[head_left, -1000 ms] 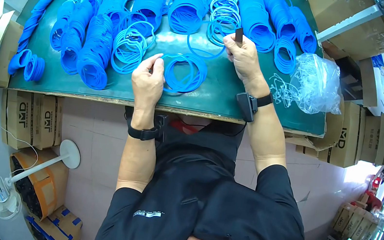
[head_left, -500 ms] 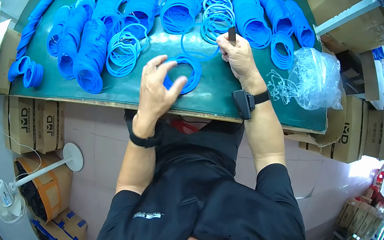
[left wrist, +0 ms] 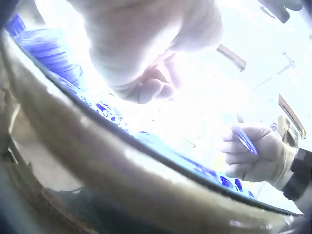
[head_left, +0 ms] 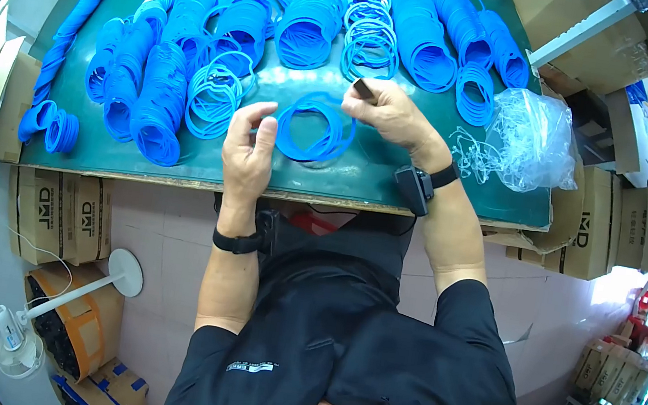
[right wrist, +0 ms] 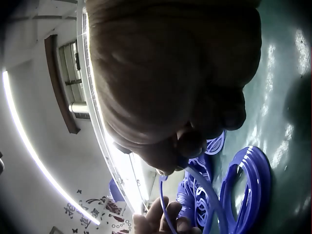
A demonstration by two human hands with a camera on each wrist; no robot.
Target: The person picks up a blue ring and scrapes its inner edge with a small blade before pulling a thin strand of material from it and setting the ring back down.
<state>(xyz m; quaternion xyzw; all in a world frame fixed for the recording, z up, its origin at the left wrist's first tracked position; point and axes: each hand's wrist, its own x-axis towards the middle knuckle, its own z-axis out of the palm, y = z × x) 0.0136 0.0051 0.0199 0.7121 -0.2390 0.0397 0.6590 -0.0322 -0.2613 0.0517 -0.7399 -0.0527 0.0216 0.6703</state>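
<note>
A loose coil of thin blue bands (head_left: pixel 311 153) lies flat on the green table between the hands. My left hand (head_left: pixel 248 152) is just left of it, fingers loosely bent and thumb apart from them, with nothing seen in its grasp. My right hand (head_left: pixel 395 119) is at the coil's upper right edge. It grips a dark flat strip (head_left: pixel 364 90), whose end sticks out past the fingers. From the same fingertips a blue band (right wrist: pixel 207 190) runs down in the right wrist view. The rest of the strip is hidden in the palm.
Bundles of stacked blue rings (head_left: pixel 309 26) stand in rows across the back and left of the table. At right lies a clear plastic bag (head_left: pixel 531 145) beside tangled clear strands (head_left: pixel 472 153). Cardboard boxes (head_left: pixel 587 215) flank the table, whose front edge is near my body.
My left hand first pinched near the coil, then spread wide, and now its fingers are bent again. My right hand has moved left and down towards the coil, tilting the dark strip.
</note>
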